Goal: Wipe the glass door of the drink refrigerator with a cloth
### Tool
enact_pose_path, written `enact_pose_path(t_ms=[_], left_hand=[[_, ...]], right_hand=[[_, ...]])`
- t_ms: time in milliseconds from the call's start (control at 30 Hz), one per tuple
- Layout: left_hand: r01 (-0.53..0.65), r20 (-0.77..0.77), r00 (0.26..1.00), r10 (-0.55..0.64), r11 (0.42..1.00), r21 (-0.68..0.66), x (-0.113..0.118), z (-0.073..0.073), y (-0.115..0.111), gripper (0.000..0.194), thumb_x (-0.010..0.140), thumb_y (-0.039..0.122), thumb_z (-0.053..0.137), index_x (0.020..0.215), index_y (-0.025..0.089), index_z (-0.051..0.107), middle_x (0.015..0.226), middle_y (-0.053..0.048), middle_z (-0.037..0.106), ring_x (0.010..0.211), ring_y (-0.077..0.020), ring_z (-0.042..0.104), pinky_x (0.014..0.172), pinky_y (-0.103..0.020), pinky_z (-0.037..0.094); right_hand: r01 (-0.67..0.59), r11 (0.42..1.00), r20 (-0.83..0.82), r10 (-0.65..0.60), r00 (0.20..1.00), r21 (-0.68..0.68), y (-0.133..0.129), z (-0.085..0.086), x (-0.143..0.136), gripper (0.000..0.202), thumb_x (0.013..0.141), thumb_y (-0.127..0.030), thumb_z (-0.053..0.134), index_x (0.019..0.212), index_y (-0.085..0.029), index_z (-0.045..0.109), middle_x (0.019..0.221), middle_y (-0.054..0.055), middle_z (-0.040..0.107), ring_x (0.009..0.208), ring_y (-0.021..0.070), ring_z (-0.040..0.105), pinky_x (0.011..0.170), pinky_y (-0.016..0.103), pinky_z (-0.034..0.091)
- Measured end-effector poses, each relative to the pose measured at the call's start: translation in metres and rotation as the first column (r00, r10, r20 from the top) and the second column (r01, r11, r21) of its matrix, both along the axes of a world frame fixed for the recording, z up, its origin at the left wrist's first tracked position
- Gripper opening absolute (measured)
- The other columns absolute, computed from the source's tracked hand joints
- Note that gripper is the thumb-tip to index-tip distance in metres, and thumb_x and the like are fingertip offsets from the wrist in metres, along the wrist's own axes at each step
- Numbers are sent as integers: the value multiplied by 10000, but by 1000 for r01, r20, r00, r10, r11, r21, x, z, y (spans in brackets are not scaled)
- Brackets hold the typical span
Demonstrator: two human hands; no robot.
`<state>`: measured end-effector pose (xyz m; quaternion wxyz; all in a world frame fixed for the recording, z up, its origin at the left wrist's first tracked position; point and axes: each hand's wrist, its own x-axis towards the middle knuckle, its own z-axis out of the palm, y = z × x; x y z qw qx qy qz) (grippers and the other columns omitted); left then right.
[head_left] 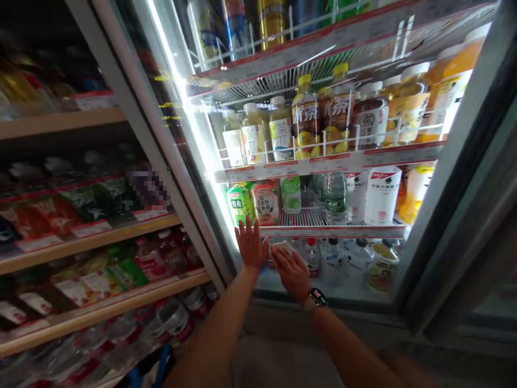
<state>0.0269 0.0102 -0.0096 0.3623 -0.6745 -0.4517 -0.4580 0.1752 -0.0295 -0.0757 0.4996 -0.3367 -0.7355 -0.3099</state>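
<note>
Head view shows two bare hands at the lit glass door (440, 242) of a drinks cooler, with a white cloth (284, 247) under the right one. The left hand (251, 247) is raised with its fingers spread and grasping nothing, in front of the green pack (239, 205) and just beside the red pack (265, 203). The right hand (294, 272) holds the cloth, its fingers close together and laid over it, and a wristwatch (317, 298) sits on that arm. The cloth lies just below the shelf edge (335, 231), left of the middle of the door, before the row of bottom bottles (333, 261). The wiping seems to be in progress rather than finished, since the cloth is in use at one low spot and the rest of the pane has no hand on it. How much of the glass is already done cannot be read: dim light, blur and reflections hide any streak or mark, and even the contact of the left palm is hard to confirm. The drinks stand in rows on their shelves, apparently untouched behind the pane.
</note>
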Motion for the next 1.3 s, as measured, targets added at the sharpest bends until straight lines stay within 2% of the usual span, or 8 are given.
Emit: enact_pose_path(t_ms=[133, 300, 433, 533, 700, 900, 1067, 1300], left_hand=[[10, 21, 1000, -10, 1000, 9, 2, 2, -2, 607, 975, 395, 382, 1524, 150, 293, 1607, -138, 244, 1518, -274, 62, 1222, -550, 106], [1, 46, 999, 0, 1000, -4, 2, 0, -1, 589, 972, 413, 383, 1490, 132, 372, 1565, -159, 344, 1513, -283, 118, 1224, -535, 115], [-11, 50, 999, 10, 1000, 19, 2, -2, 2, 606, 976, 424, 383, 1513, 150, 327, 1561, -167, 350, 1511, -292, 129, 1214, -548, 139], [-14, 41, 999, 12, 998, 54, 3, 0, 2, 619, 980, 408, 383, 1541, 179, 252, 1583, -159, 309, 1514, -290, 104, 1208, -555, 162], [-28, -3, 1000, 29, 995, 99, 4, 4, -1, 672, 973, 356, 411, 1562, 172, 145, 1611, -154, 231, 1516, -297, 69, 1211, -565, 157], [-45, -22, 999, 46, 998, 54, 2, 2, -5, 686, 969, 348, 434, 1563, 165, 144, 1630, -146, 142, 1517, -294, 51, 1226, -550, 127], [-35, -40, 998, 39, 996, 86, 3, 5, -6, 630, 996, 348, 317, 1561, 136, 138, 1636, -144, 93, 1517, -295, 29, 1226, -549, 114], [-41, -37, 998, 46, 991, 127, 4, 9, -6, 642, 989, 322, 374, 1562, 163, 130, 1629, -135, 135, 1515, -289, 62, 1221, -535, 155]], right_hand=[[49, 998, 70, -47, 996, -29, -6, 14, 49, 578, 898, -17, 395, 1414, -251, 510, 1384, 49, 600, 1363, 140, 461, 1203, 347, 229], [287, 957, -233, -286, 930, -31, -8, 36, 145, 685, 898, -109, 437, 1547, -249, 269, 1607, 104, 276, 1470, 286, 280, 1196, 532, 246], [378, 925, -523, -340, 781, -36, -6, 50, 192, 663, 904, -141, 414, 1548, -196, 267, 1632, 119, 175, 1490, 338, 200, 1180, 622, 235], [337, 941, -611, -293, 736, -45, -2, 66, 177, 642, 928, -160, 394, 1553, -188, 247, 1625, 124, 199, 1491, 339, 197, 1181, 633, 228], [214, 977, -535, -187, 824, -12, 6, 88, 84, 620, 955, -159, 358, 1557, -237, 233, 1609, 104, 265, 1484, 329, 228, 1169, 622, 260], [134, 991, -317, -123, 940, 12, 6, 69, -4, 610, 924, -67, 424, 1510, -228, 368, 1383, 74, 598, 1403, 181, 413, 1231, 398, 191], [18, 999, -145, -11, 989, 45, 3, 44, -13, 476, 926, -36, 418, 1333, -219, 585, 1293, 29, 666, 1290, 129, 533, 1221, 344, 205], [-53, 998, 136, 49, 989, 23, 0, 4, 25, 525, 908, -12, 356, 1339, -215, 576, 1407, 3, 582, 1344, 96, 465, 1176, 301, 305]])
